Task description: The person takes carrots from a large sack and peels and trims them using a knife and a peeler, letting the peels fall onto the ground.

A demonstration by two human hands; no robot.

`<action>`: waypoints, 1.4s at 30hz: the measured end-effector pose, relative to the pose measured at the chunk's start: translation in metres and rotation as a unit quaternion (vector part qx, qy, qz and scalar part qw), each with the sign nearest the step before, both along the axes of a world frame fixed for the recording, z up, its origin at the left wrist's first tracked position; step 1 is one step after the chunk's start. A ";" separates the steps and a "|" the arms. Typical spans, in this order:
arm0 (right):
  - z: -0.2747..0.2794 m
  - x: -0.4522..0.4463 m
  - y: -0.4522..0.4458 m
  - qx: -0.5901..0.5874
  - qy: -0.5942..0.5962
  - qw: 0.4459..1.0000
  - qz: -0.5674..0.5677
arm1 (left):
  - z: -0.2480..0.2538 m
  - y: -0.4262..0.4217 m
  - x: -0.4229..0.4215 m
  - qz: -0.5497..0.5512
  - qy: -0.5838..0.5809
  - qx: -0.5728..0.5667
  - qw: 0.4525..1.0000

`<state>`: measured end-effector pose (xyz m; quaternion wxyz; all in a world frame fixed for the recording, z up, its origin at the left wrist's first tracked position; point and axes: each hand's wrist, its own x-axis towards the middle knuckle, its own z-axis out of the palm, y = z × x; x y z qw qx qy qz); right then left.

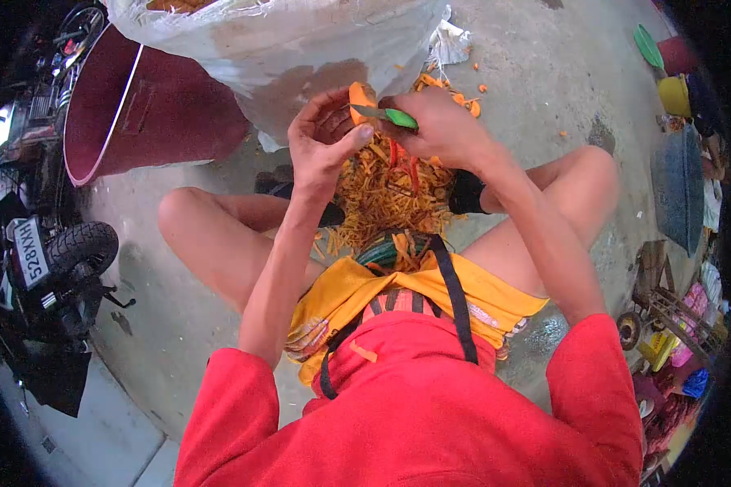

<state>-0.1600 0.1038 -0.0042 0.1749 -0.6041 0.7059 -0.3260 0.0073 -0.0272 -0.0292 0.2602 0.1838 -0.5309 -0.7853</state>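
Note:
My left hand is wrapped round an orange piece of vegetable, held upright above the pile. In my right hand is a knife with a green handle; its blade lies against the orange piece, pointing left. Below both hands, between my legs, a heap of orange peelings and strips covers the floor. Something red, partly hidden by the strips, shows in the heap just under my right hand.
A large white sack stands in front of me. Beside it at the left is a dark red bucket on its side. A motorcycle is at the far left. At the right are a blue-grey container and a small cart.

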 end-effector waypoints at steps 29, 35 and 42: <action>0.011 0.019 -0.008 0.032 -0.028 0.998 -0.036 | -0.006 0.006 -0.001 0.063 0.035 0.088 0.993; -0.006 0.013 -0.012 0.039 0.024 0.998 -0.048 | -0.006 0.004 -0.003 0.064 0.055 0.104 0.991; -0.064 -0.062 -0.012 0.152 -0.003 0.984 -0.089 | -0.007 0.003 0.007 -0.071 0.116 0.051 0.989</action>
